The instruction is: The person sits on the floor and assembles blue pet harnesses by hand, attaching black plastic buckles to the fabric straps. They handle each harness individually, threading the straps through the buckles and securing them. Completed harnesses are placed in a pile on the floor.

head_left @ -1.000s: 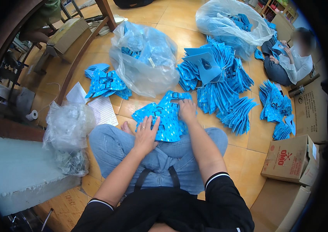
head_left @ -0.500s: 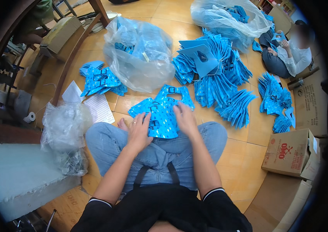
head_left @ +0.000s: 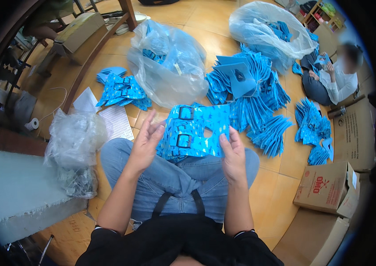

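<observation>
In front of my crossed legs stand several flat blue patterned pieces, with black buckles on them and a cut-out near the right side. My right hand grips the right edge, thumb on the near face and fingers behind. Beside the left edge is my left hand, fingers extended upward and thumb apart; whether it touches the edge is hard to tell. Another small stack of the same blue pieces lies ahead to the left. A large heap of blue pieces spreads ahead to the right.
Two clear plastic bags with blue pieces stand ahead. Crumpled plastic and a printed sheet lie at left. Cardboard boxes line the right side. Farther right, a person sits holding a blue piece.
The blue pieces were lying low over my lap and are now raised and tilted up, gathered together. My right hand has moved right and taken their edge; my left hand has shifted slightly left.
</observation>
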### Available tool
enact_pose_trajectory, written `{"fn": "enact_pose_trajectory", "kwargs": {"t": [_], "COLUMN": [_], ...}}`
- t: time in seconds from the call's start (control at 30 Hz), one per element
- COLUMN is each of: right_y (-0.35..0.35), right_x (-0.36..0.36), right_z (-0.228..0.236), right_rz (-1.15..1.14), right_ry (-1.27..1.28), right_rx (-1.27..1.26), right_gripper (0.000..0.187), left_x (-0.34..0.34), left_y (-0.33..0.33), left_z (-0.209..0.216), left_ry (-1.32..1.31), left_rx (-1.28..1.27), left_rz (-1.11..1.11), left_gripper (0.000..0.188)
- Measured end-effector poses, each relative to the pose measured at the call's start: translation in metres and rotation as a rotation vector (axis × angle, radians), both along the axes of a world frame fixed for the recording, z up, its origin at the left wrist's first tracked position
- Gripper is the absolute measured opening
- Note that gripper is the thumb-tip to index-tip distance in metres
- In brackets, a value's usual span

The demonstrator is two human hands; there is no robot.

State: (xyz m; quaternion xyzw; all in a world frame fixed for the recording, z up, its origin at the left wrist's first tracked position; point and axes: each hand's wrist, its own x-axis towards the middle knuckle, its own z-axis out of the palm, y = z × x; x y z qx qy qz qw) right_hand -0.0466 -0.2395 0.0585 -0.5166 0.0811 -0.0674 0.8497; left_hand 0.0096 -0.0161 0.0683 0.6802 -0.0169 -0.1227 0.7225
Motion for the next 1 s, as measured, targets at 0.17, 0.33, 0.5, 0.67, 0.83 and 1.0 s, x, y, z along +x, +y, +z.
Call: {"fn": "enact_pose_trajectory", "kwargs": {"t": [0.17,0.33,0.5,0.67,0.83,1.0], "right_y": [0.008,0.005,0.003,0.002,-0.002,-0.005], "right_x": [-0.001,-0.007,-0.006,-0.007,-0.009,-0.009], "right_z": [0.012,0.016,0.02,0.02,0.017,0.015], "right_rz": [-0.05,-0.074,-0.087,-0.099,-0.116,-0.125], "right_ry": [0.003,-0.055,-0.084,-0.084,-0.072,-0.062], "right_rx": [-0.044,-0.187,-0.233,-0.212,-0.203,-0.225], "right_gripper": [0.035,0.033,0.035,0.032,0.031,0.032], "left_x": [-0.009,-0.011,-0.011,-0.013,-0.012,-0.013], "left_y": [0.002,0.007,0.004,0.006,0.006,0.01], "left_z": [0.004,0.015,0.024,0.028,0.027,0.026], "left_ry": [0.148,-0.021,-0.104,-0.048,-0.084,-0.057], "left_rx": [-0.325,-0.263,-0.212,-0.186,-0.192,-0.254], "left_rz": [-0.022,0.015,0.014,-0.017,-0.044,-0.1], "left_gripper": [0.034,0.024,0.025,0.026,0.026,0.03]}}
